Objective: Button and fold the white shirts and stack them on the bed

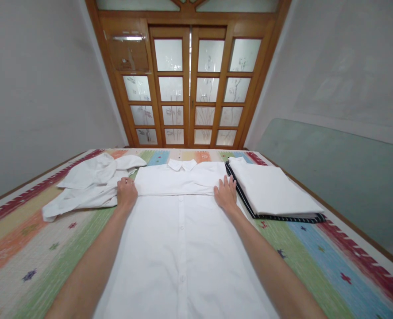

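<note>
White long-bodied cotton-looking shirt (183,230) lies front up, mid-surface, btwn both forearms; white pointed collar (182,165) at far end, white button placket (182,248) running down the centre twd the person. Smooth white folded cloth layer (179,182) goes straight across the chest, just below collar.

L hand (127,192) is at the shirt's L edge, level w/ that layer, fingers curled; can't tell if it's gripping cloth. R hand (225,192) rests on the R edge, approx same level, fingers spread and loose, not clenched.

Rumpled white garment (90,184) lies L of the shirt, right beside L hand. On R, a neat flat folded white cloth (272,188) sits on a folded black cloth w/ thin white stripes (289,219), edge v. close to R fingertips; contact unclear.

All on a multicolour striped fabric cover (27,248) w/ small motifs. Bkgd: brown wooden doors (186,88) w/ frosted glass panes; pale green rounded-corner panel (332,159) at R.
</note>
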A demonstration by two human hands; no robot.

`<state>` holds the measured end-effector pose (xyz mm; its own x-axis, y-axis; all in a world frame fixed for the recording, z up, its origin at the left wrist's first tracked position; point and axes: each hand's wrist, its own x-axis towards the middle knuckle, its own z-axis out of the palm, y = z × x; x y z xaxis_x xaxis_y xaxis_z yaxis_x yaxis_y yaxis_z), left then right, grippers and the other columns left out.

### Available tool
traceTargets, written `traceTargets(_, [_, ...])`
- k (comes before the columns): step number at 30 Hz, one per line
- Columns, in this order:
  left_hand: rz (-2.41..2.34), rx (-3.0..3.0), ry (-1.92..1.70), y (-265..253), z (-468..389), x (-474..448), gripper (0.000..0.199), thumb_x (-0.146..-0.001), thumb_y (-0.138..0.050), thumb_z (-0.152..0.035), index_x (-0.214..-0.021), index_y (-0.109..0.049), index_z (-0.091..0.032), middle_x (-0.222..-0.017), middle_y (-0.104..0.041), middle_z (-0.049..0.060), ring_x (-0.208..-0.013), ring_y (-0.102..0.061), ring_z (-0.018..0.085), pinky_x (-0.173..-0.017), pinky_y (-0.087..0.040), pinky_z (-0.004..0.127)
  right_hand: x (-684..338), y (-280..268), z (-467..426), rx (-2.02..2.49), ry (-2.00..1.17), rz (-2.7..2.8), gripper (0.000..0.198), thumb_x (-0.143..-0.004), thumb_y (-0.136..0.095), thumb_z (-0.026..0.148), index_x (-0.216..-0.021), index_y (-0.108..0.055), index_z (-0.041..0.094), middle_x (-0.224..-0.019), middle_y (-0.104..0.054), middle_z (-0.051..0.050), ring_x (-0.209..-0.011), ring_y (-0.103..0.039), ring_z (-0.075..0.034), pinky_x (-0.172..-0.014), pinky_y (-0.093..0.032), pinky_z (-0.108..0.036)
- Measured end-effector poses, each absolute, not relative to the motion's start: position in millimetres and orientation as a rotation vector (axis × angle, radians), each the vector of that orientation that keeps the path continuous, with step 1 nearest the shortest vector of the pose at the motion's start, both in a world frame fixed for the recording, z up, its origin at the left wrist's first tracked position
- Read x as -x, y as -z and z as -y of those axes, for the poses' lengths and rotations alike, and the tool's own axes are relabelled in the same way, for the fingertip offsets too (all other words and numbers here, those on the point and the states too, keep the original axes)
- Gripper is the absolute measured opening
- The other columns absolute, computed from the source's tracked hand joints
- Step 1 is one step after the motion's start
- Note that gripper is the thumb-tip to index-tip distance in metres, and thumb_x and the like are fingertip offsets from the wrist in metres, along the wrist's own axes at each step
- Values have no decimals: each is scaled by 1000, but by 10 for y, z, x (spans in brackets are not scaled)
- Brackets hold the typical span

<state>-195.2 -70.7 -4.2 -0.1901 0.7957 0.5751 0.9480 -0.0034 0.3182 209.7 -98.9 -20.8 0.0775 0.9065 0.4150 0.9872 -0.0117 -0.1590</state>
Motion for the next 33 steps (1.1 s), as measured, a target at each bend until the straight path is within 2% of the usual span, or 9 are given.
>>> traceTargets(3, [1816,2120,902,75,748,1838,28,-86,-42,-23,-102,-63,-15,-120,-62,16,-118,-53,28,-105,-40,46,-2073,217,970,1783,244,2113,54,-96,-31,32,-139,-47,4,-152,-35,-20,-144,-24,-33,-116,-16,-54])
traceTargets(6, [1665,2381,792,127,764,1747,34,-89,-40,-34,-106,-65,-18,-123,-65,13,-120,-56,24,-107,-41,43,-2055,205,976,1650,167,2337,53,-99,-25,33,-142,-46,9,-150,-40,-17,-142,-32,-29,-115,-23,-50])
traceTargets(10, [1659,2525,605,138,805,1724,47,-85,-44,-41,-121,-61,-16,-135,-60,12,-128,-52,26,-110,-39,43,-2046,136,1039,1658,147,2410,55,-99,-30,39,-145,-42,12,-151,-38,-16,-142,-31,-29,-116,-21,-48])
traceTargets(13, [1705,2528,483,97,859,1715,54,-81,-47,-36,-129,-56,-14,-141,-54,11,-134,-46,25,-113,-36,42,-2035,76,1089,1681,115,2413,57,-96,-38,41,-146,-42,13,-152,-37,-14,-142,-31,-30,-116,-18,-49])
traceTargets(20, [1979,2242,440,56,899,1659,50,-88,-38,-27,-133,-53,-11,-141,-53,14,-136,-43,24,-113,-35,38,-2021,28,1107,1722,58,2393,56,-92,-40,30,-145,-43,14,-152,-37,-13,-143,-30,-29,-116,-15,-51])
traceTargets(27, [1647,2553,345,109,917,1605,51,-92,-32,-30,-138,-48,-15,-148,-46,11,-141,-36,21,-116,-29,42,-2013,17,1100,1658,40,2428,55,-91,-38,22,-144,-44,9,-151,-39,-15,-142,-32,-27,-117,-19,-44])
traceTargets(33, [1657,2604,376,119,945,1540,53,-93,-29,-33,-139,-47,-12,-149,-43,13,-141,-35,21,-117,-27,43,-2034,77,1059,1616,55,2432,54,-92,-34,20,-143,-44,10,-150,-40,-14,-141,-33,-26,-116,-22,-45])
